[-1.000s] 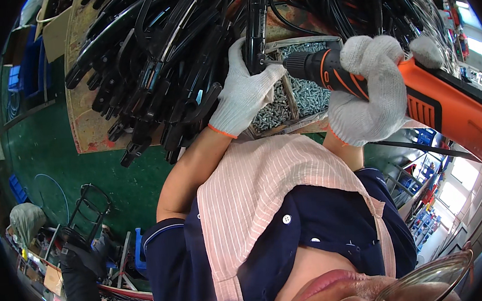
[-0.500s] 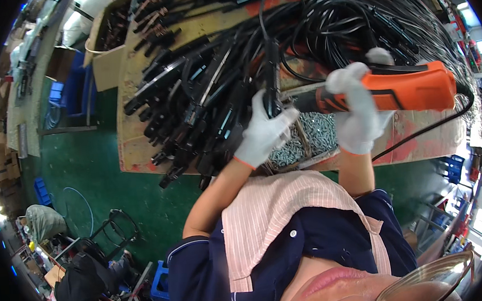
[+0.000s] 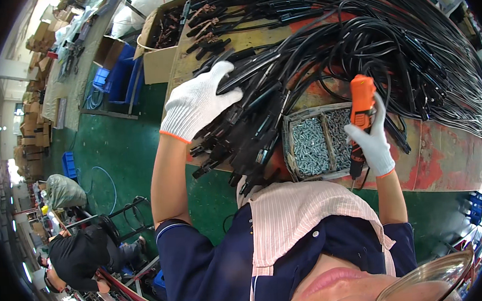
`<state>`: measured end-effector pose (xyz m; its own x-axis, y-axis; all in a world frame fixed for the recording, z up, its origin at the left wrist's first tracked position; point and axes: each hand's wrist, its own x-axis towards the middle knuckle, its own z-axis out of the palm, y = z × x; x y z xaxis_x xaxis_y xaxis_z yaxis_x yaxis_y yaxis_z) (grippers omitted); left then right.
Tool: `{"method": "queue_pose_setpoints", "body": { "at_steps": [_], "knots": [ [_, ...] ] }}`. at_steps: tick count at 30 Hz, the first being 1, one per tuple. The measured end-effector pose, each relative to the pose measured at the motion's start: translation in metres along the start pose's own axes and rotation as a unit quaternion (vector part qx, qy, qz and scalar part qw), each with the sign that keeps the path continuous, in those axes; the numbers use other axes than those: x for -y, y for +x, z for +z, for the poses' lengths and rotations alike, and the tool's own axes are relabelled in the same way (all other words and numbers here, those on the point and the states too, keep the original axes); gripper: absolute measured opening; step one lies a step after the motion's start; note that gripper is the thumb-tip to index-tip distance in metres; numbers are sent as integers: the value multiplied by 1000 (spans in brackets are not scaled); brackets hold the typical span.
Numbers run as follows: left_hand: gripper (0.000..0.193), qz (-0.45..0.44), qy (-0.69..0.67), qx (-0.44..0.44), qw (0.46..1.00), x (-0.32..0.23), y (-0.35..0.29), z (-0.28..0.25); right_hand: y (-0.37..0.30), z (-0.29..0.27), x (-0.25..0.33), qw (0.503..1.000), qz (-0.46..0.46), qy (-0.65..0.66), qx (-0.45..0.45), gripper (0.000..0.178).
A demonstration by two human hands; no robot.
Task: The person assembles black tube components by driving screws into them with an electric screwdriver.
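Note:
My left hand (image 3: 201, 100), in a white knit glove, is at the left side of a pile of black cable handles (image 3: 266, 112). Its thumb and fingers are spread on either side of one black handle's end; whether they touch it I cannot tell. My right hand (image 3: 376, 144), also gloved, is closed around an orange and black power screwdriver (image 3: 362, 100). The tool stands nearly upright, its thin bit pointing down toward the table's near edge. Beside it is a divided tray (image 3: 290, 147) of small silvery screws (image 3: 310, 145).
Black cables (image 3: 410, 15) run in a thick bundle to the far right across the worn table (image 3: 443, 164). A cardboard box (image 3: 159, 64) stands at the far left corner, with blue bins (image 3: 127, 74) beyond it. At lower left, a person in black (image 3: 83, 254) is near metal frames.
My left hand has left the upright black handle near the tray and moved to the pile's left side. My right hand has swung the screwdriver from lying sideways to bit-down.

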<state>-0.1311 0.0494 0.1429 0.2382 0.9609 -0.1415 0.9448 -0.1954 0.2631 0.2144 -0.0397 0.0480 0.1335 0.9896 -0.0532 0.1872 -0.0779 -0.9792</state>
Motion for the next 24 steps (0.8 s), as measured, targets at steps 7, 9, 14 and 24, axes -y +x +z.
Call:
{"method": "queue_pose_setpoints", "body": {
  "at_steps": [7, 9, 14, 24],
  "knots": [
    [41, 239, 41, -124, 962, 21, 11, -18, 22, -5, 18, 838, -210, -499, 68, 71],
    [36, 169, -88, -230, 954, 46, 46, -12, 45, -1, 48, 809, -316, -493, 50, 61],
    [29, 19, 89, -78, 993, 127, 120, 33, 158, 45, 98, 758, -453, -466, 56, 41],
    [26, 158, 299, -61, 939, 142, 170, 48, 335, 103, 7, 655, -175, -720, 146, 39]
  ]
}}
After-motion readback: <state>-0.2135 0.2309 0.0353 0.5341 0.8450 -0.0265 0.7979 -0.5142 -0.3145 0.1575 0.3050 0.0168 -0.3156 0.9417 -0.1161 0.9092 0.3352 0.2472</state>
